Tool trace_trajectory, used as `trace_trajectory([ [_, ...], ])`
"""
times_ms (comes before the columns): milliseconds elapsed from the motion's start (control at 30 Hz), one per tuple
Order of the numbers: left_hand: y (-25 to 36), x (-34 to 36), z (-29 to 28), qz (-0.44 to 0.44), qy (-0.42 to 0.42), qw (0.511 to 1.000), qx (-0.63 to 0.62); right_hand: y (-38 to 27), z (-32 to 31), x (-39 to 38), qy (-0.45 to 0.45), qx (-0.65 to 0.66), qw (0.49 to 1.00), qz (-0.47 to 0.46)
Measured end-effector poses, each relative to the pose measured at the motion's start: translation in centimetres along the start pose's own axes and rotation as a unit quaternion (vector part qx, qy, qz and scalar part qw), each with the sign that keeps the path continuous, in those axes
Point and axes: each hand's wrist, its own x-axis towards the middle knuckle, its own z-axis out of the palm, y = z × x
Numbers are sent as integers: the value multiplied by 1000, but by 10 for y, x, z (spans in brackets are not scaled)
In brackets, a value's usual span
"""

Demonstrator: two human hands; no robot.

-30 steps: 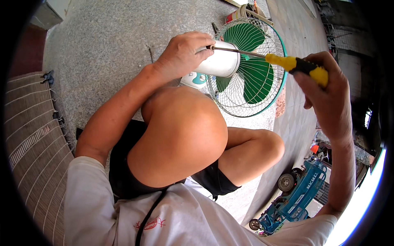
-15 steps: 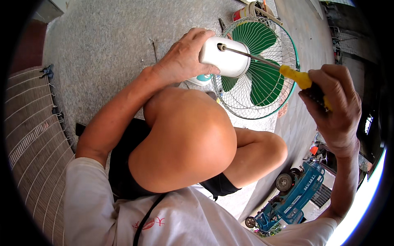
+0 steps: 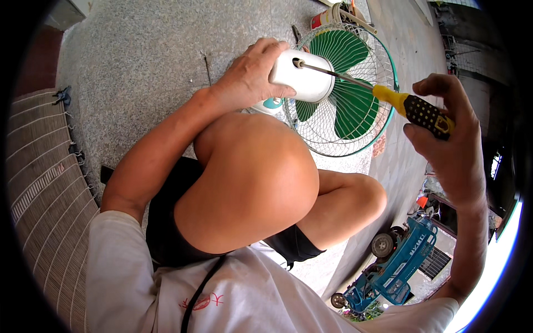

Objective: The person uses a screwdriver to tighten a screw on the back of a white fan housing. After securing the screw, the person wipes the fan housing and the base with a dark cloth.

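My left hand is closed round a white cylindrical fan housing, its side hole facing up. A yellow-and-black screwdriver has its long metal shaft slanting into that hole. My right hand cups the handle loosely at its end, forefinger lifted and thumb below. Under the housing lies the round wire fan guard with green blades. A white-and-teal piece, partly hidden, sits behind my bent knee.
My bare knee fills the middle. A bucket of tools stands beyond the fan, and a dark tool lies beside it. A woven mat is at left. A blue cart is parked at lower right.
Since a second ago the housing has turned, bringing the hole onto its upper face, and the screwdriver has shifted right. My right hand's fingers have loosened and lifted from their wrapped grip.
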Motion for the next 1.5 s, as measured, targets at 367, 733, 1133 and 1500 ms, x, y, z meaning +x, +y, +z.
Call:
trace_trajectory([
  [367, -2, -1, -2, 24, 2, 1000, -1, 0, -2, 20, 51, -58, 994, 72],
  [733, -3, 0, 1, 37, 11, 999, 6, -2, -12, 26, 18, -122, 991, 41],
  [1133, -2, 0, -1, 26, 3, 1000, -15, 21, -12, 22, 38, -195, 971, -137],
  [1500, -2, 0, -1, 25, 3, 1000, -5, -3, -8, 15, 55, -168, 984, -38],
])
